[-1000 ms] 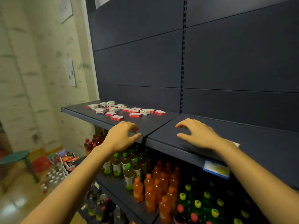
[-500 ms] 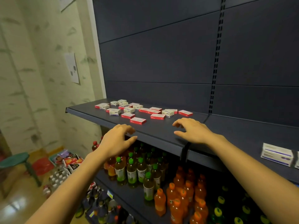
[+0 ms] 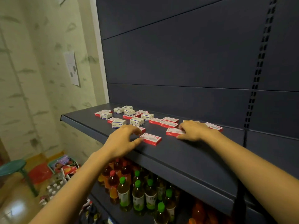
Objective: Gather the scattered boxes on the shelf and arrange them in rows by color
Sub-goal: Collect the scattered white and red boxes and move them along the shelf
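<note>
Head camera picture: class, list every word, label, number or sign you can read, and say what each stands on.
Nothing here can be read for certain.
White labels on the red boxes: print too blurred to read.
Blue print on the white boxes: too small to read.
The paper sheet on the wall: print too small to read.
Labels on the bottles on the lower shelf: blurred.

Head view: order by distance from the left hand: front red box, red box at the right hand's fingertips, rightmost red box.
1. Front red box, by the thumb of the left hand.
2. Red box at the right hand, farther right.
3. Rightmost red box, beyond the right hand.
</note>
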A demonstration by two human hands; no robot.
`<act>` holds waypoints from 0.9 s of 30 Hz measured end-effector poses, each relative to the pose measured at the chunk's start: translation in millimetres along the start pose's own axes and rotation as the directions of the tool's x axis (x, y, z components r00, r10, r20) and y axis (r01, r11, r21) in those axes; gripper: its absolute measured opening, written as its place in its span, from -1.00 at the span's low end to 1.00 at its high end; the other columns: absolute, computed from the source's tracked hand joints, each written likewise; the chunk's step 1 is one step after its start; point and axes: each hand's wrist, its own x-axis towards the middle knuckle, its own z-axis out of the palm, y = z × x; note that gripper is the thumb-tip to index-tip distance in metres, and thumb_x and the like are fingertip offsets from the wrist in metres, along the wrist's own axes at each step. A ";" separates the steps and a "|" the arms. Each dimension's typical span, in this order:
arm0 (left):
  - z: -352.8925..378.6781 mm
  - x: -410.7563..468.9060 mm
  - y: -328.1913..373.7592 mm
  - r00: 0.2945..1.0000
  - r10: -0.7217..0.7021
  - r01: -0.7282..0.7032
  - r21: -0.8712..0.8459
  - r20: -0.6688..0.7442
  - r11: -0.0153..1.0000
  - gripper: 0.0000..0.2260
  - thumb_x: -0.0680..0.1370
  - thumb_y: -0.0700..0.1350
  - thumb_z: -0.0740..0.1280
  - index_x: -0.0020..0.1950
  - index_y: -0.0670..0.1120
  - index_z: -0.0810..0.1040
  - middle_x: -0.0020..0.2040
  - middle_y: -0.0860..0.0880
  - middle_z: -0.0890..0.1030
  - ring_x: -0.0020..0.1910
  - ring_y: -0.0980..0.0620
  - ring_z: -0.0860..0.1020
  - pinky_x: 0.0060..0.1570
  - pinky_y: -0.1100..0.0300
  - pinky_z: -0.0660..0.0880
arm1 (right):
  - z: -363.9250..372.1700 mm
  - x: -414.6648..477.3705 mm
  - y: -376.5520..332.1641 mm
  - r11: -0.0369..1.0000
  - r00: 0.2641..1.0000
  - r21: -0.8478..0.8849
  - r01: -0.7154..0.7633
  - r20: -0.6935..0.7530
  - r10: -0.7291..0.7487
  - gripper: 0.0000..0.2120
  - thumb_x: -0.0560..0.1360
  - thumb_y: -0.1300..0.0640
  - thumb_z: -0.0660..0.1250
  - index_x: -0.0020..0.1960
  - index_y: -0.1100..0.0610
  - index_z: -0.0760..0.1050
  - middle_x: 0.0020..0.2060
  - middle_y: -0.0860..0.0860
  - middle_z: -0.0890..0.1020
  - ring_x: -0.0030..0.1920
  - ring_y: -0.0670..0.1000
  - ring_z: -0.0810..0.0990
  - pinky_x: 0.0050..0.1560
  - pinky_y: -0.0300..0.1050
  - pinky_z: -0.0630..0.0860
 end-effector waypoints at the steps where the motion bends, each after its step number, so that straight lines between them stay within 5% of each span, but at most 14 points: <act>1: 1.3 6.7 -2.7 1.000 0.007 -0.007 -0.044 0.001 0.999 -0.74 0.53 0.04 0.26 0.18 -0.01 0.50 0.18 0.02 0.53 0.15 0.07 0.45 0.16 0.08 0.46 | 0.9 7.0 0.0 1.000 1.000 -0.027 -0.003 0.016 0.003 -0.57 0.50 -0.17 0.21 0.21 0.10 0.43 0.19 0.06 0.50 0.15 0.09 0.49 -0.04 -0.08 0.38; 7: 3.4 40.5 -16.0 0.981 0.075 -0.034 -0.221 0.181 0.975 -0.67 0.47 -0.01 0.36 0.22 0.01 0.48 0.24 0.02 0.50 0.13 0.14 0.45 0.15 0.21 0.41 | -15.8 15.1 3.1 0.984 0.994 -0.175 0.025 0.111 -0.005 -0.54 0.47 -0.23 0.21 0.19 0.07 0.45 0.17 0.02 0.53 0.13 0.07 0.51 -0.02 -0.06 0.41; 13: 2.0 69.5 -34.1 0.901 0.164 -0.094 -0.190 0.402 0.977 -0.55 0.44 -0.04 0.41 0.30 0.08 0.41 0.27 0.12 0.42 0.14 0.23 0.35 0.08 0.34 0.30 | -37.1 -7.4 15.2 0.968 0.997 -0.249 0.033 0.081 -0.013 -0.54 0.49 -0.22 0.19 0.27 0.04 0.37 0.23 -0.02 0.48 0.18 0.06 0.48 0.04 -0.06 0.43; 20: 9.3 94.1 -39.7 0.775 0.339 -0.200 -0.301 0.533 0.932 -0.69 0.45 -0.08 0.40 0.10 0.24 0.45 0.05 0.35 0.43 0.01 0.50 0.38 -0.10 0.57 0.38 | -35.1 -41.8 26.2 0.982 0.998 -0.175 -0.067 -0.022 0.064 -0.54 0.50 -0.22 0.18 0.28 0.01 0.34 0.23 -0.06 0.45 0.15 0.02 0.48 -0.06 -0.12 0.36; 23: 14.7 106.4 -33.1 0.790 0.408 -0.289 -0.309 0.457 0.906 -0.69 0.45 -0.08 0.40 0.15 0.15 0.46 0.11 0.19 0.49 0.04 0.30 0.45 -0.05 0.45 0.43 | -37.6 -55.8 26.6 0.973 0.990 -0.185 -0.141 -0.031 0.138 -0.54 0.50 -0.21 0.18 0.30 0.01 0.32 0.24 -0.06 0.43 0.17 0.02 0.47 -0.05 -0.11 0.36; 27: 24.6 119.6 -8.5 0.852 0.488 -0.425 -0.292 0.190 0.857 -0.62 0.42 -0.05 0.44 0.21 0.03 0.49 0.12 0.06 0.52 0.01 0.13 0.46 0.01 0.28 0.42 | -39.9 -82.5 25.4 0.955 0.964 -0.145 -0.260 -0.086 0.250 -0.56 0.50 -0.20 0.19 0.29 -0.01 0.32 0.23 -0.07 0.43 0.17 0.01 0.47 -0.04 -0.10 0.37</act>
